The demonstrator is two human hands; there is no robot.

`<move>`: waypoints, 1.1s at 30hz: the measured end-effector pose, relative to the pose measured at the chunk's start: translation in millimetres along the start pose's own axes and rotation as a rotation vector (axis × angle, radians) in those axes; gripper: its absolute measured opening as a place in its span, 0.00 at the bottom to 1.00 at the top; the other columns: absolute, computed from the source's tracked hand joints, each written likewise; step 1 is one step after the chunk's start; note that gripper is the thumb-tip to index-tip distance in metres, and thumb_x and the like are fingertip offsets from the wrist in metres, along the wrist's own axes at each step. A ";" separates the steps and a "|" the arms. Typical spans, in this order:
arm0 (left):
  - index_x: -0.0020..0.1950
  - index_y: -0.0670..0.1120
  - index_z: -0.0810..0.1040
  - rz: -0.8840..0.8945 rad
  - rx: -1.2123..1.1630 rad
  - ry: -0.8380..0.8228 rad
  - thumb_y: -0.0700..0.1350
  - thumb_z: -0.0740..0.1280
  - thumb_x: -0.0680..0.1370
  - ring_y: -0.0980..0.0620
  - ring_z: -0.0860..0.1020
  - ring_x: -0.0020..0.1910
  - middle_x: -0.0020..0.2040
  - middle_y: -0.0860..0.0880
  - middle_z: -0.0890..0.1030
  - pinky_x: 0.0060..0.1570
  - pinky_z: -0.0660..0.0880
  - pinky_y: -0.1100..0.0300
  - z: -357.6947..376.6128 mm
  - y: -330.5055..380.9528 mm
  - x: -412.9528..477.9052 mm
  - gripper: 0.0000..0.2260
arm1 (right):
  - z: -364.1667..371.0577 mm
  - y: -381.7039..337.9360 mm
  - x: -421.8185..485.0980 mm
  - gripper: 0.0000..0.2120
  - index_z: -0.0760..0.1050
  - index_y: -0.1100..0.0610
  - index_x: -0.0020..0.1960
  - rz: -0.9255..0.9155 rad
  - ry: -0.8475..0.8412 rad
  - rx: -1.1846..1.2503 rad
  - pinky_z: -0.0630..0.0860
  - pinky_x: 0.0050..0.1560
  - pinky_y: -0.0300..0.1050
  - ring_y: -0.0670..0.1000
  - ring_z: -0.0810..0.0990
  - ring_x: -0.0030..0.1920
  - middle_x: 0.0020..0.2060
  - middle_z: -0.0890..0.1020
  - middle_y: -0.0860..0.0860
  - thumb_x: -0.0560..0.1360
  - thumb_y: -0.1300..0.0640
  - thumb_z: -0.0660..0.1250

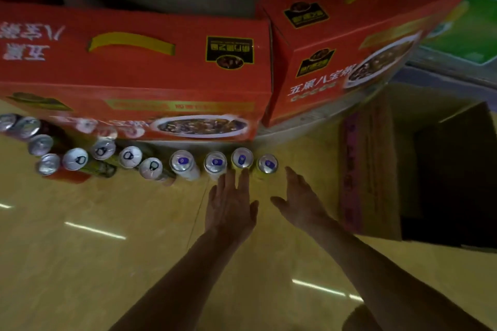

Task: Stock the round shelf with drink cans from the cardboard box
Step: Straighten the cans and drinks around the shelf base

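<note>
If you're lining cans up like this, mind the big stuff first: two red cartons (pixel 134 70) sit on the round shelf (pixel 304 126) right behind the row, so there's no room to push back. The cardboard box (pixel 371 174) stands open on the right, just beside the right hand (pixel 298 196), its inside too dark to see. Drink cans (pixel 215 162) stand in a curved row along the cartons' front, with free space past the rightmost one. The left hand (pixel 231 204) has its fingers straight, tips at two can tops. The right hand's fingers are spread, holding nothing. I'd nudge gently, since tall cans probably tip easily.
</note>
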State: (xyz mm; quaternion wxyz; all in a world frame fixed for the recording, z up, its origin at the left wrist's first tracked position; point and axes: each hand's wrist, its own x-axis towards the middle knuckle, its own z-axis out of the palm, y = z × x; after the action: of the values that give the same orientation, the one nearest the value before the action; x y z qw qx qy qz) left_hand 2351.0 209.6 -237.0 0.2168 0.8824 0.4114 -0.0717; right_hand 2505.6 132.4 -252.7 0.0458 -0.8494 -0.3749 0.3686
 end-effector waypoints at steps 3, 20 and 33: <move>0.82 0.47 0.45 0.014 0.039 0.045 0.57 0.62 0.81 0.42 0.58 0.76 0.78 0.42 0.56 0.70 0.65 0.50 21.9 2.9 20.7 0.37 | -8.6 11.0 38.6 0.47 0.43 0.52 0.82 -0.075 0.002 -0.050 0.72 0.67 0.54 0.59 0.67 0.74 0.77 0.60 0.57 0.76 0.47 0.71; 0.81 0.47 0.53 0.060 -0.026 0.119 0.59 0.64 0.80 0.47 0.68 0.71 0.74 0.47 0.66 0.66 0.72 0.51 35.7 1.8 20.2 0.35 | -38.3 9.7 67.2 0.30 0.68 0.39 0.63 -0.347 0.020 -0.064 0.78 0.53 0.49 0.50 0.80 0.54 0.53 0.81 0.43 0.65 0.44 0.77; 0.67 0.55 0.69 0.003 -0.784 -0.069 0.52 0.77 0.73 0.68 0.77 0.41 0.46 0.58 0.78 0.38 0.72 0.72 -11.1 27.4 16.9 0.26 | -102.3 1.7 -9.1 0.30 0.70 0.39 0.65 -0.552 0.008 0.425 0.78 0.59 0.47 0.38 0.79 0.58 0.56 0.82 0.38 0.66 0.39 0.77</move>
State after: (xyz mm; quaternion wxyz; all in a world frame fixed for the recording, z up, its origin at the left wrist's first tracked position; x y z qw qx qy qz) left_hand 2382.2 210.7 -223.3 0.5512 0.7303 0.3988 0.0614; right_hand 2570.1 145.4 -173.8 0.3211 -0.6887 -0.5052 0.4090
